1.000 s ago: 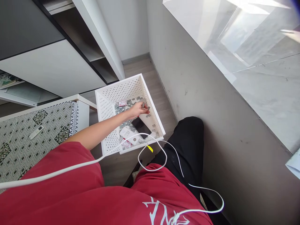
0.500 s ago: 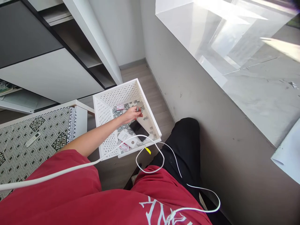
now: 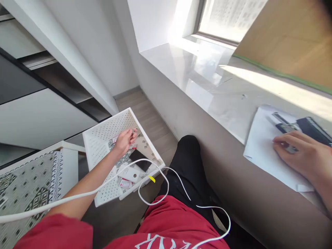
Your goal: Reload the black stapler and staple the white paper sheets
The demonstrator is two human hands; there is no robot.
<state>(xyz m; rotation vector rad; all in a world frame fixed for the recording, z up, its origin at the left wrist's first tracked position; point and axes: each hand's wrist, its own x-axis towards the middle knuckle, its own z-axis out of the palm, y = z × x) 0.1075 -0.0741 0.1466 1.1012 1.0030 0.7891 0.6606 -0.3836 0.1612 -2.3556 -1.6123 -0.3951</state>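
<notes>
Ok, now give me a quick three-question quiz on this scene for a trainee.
1. Which hand is inside the white basket?
2. True or false: the flat black slab lies on the windowsill.
3. Choose one: the sheet under the right hand is a) red, b) white, c) black.

Key:
1. The left hand.
2. False; it lies in the basket.
3. b.

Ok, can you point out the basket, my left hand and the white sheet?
Basket [image 3: 111, 127]: head view, on the perforated far wall.
Left hand [image 3: 124, 141]: head view, on the back of the hand.
White sheet [image 3: 263, 148]: head view, on its bare middle.
</notes>
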